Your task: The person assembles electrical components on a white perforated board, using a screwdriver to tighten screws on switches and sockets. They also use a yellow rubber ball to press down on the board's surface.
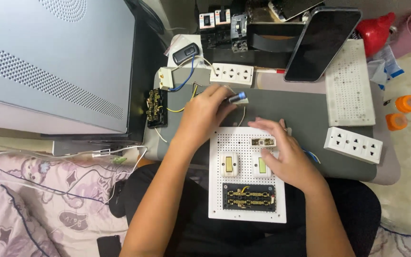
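A white perforated board (246,209) lies on my lap and against the grey table (305,112). It carries two small switches (229,164), a black socket block (249,197) and a small terminal piece (263,142) near its top edge. My left hand (204,116) is closed around a screwdriver with a blue-and-silver handle (237,98), just above the board's top edge. My right hand (284,152) rests flat on the board's upper right, fingers beside the terminal piece, holding nothing.
A white triple socket (231,74), a second socket strip (353,144), another perforated board (349,83), a dark phone (322,43), black breakers (222,28), a black socket block with wires (157,107), a key fob (185,53), orange caps (403,112) and a grey panel (53,62) at left.
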